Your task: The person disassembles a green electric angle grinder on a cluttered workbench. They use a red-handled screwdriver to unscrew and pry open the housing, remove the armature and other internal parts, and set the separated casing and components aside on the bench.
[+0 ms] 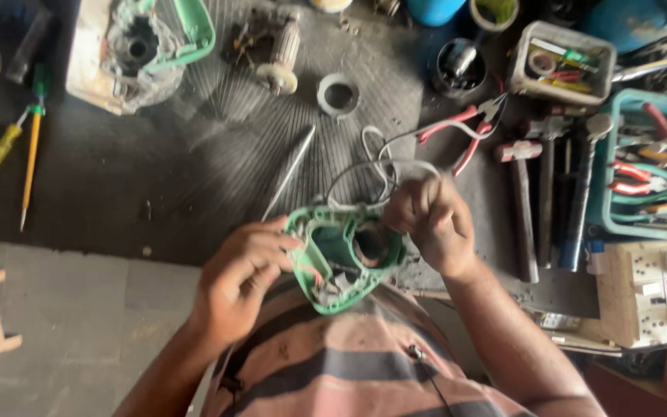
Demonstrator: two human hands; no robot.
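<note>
Both hands grip the same work: our left hand (242, 279) is closed around the left side of the green housing (341, 259), fingers wrapped on its rim, while our right hand (431, 224) is pinched shut on the white wires (380, 166) that rise out of the top of the housing. We hold the housing at the near edge of the desk (194, 177), just above our striped shirt (349, 363), its open side facing up so we see the dark round hole inside.

Beyond the housing, the wires loop across the desk and cross over the red pliers (465, 131), which lie just past our right hand. A thin metal rod (291, 170) lies slanted beyond the housing to the left. Farther beyond it sit a metal ring (338, 94) and a motor armature (281, 54). To the right of the housing lie two hammers (530, 201) side by side, then a teal basket (619, 154) of tools. Far left of the housing lies a yellow screwdriver (31, 150). Another green housing (171, 35) rests at the far edge.
</note>
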